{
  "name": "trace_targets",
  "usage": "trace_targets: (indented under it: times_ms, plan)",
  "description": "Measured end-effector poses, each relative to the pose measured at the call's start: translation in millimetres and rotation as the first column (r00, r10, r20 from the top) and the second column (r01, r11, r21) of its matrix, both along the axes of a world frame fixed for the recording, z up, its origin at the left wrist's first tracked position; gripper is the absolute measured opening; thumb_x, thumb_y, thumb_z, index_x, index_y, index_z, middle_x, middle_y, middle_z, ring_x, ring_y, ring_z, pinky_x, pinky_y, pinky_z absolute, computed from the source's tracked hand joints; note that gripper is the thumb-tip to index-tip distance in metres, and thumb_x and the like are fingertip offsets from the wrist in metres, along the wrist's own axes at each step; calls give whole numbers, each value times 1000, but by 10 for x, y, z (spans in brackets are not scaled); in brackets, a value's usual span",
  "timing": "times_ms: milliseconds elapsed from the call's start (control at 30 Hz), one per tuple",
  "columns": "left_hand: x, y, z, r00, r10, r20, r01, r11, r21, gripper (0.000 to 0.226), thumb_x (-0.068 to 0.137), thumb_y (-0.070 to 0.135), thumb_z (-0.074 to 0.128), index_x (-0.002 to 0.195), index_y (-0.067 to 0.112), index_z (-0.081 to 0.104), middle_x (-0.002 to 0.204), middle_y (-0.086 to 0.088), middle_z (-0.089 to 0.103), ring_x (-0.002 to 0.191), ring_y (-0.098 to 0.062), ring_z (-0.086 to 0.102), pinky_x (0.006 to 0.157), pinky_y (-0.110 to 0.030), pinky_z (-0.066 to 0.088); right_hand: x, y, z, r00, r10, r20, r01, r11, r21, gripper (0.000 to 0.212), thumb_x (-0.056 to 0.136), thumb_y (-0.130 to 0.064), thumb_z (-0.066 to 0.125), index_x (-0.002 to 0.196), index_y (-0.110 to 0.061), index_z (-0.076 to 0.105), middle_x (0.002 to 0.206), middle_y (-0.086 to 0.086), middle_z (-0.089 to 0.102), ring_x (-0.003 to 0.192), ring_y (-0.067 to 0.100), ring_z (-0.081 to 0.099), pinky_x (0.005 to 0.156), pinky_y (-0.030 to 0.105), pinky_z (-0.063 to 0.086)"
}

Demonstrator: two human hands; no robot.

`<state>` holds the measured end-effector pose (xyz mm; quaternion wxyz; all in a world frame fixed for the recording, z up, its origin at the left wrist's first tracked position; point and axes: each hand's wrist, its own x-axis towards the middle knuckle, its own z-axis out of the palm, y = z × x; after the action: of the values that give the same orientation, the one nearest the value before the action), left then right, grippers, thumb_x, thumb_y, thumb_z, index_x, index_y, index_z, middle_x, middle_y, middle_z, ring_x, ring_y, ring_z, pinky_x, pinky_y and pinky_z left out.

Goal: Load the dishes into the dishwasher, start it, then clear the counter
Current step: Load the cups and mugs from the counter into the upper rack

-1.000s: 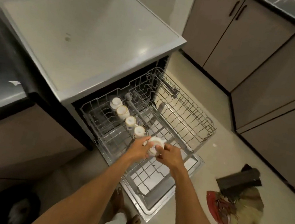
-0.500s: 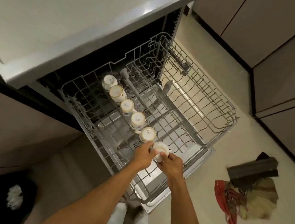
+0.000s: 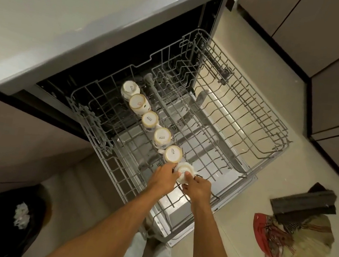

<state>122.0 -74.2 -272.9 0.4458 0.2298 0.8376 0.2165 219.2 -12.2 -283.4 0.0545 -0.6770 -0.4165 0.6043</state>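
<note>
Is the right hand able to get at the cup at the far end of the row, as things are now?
Probably yes, once freed. The right hand holds the nearest cup with the left hand. The far cup stands in the pulled-out rack, with nothing above it.

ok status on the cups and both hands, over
Left hand and right hand both hold the sixth cup, upside down at the row's near end. Five cups seated in the rack. Nothing in the way.

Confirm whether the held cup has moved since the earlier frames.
No: the held cup stays beside the fifth racked cup, at the row's near end in the rack.
</note>
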Motion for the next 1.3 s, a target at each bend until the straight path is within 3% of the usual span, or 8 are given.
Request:
trace_targets:
  times_ms: [233,533,800,900,967,1067,1233,1300]
  plan:
    - [50,1,-6,994,111,0,-111,993,-27,24,95,27,58,116,14,58,114,-2,63,103,-18,61,88,-37,51,-22,50,-49,999,9,48,-8,1000,-29,26,91,-24,69,88,2,70,64,9,61,57,20,52,61,33,46]
    - [-57,-46,288,986,163,-34,-165,983,-83,20,91,15,58,111,14,58,112,-6,65,105,-25,61,87,-38,52,-34,19,17,992,86,88,-79,993,-84,43,90,-23,67,123,3,56,105,19,62,94,33,62,89,48,54]
    - [-177,-198,671,976,216,21,-214,975,-56,17,85,18,60,101,22,56,109,0,61,103,-21,59,90,-40,51,-63,34,353,959,236,160,-227,971,-72,33,89,-5,56,119,9,54,99,20,58,84,33,57,70,38,50]
    - [-239,-329,835,961,271,49,-270,963,-15,13,84,15,60,94,22,57,94,1,62,93,-20,62,86,-41,53,-167,5,574,938,334,89,-330,942,-52,16,88,-2,57,101,5,63,85,15,57,76,27,54,66,34,45]
    - [-298,-440,999,950,307,60,-309,951,24,12,85,12,61,91,21,57,87,5,59,88,-17,61,82,-36,53,-301,-66,801,909,416,28,-415,909,-29,8,86,-1,58,83,0,65,72,11,57,63,22,51,56,29,40]
    - [-480,-604,1344,929,368,38,-370,924,93,10,87,12,63,91,19,58,94,2,61,91,-15,59,77,-27,49,-625,-220,1217,822,568,-50,-567,823,28,10,84,1,59,84,-4,68,70,10,61,56,18,52,49,27,40]
    - [-942,-1218,2054,846,534,7,-523,825,214,13,82,19,68,82,26,57,94,-5,67,91,-23,64,81,-36,55,-1287,-732,2011,648,747,-148,-725,664,182,5,86,-11,68,81,-11,67,69,10,65,52,17,57,48,28,44]
    - [-1154,-1593,2336,783,621,-18,-593,756,278,11,79,18,68,82,26,60,90,-4,69,86,-23,66,83,-37,56,-1568,-1054,2305,565,805,-181,-774,593,221,6,87,-13,69,92,-9,68,73,10,67,56,16,61,50,27,46]
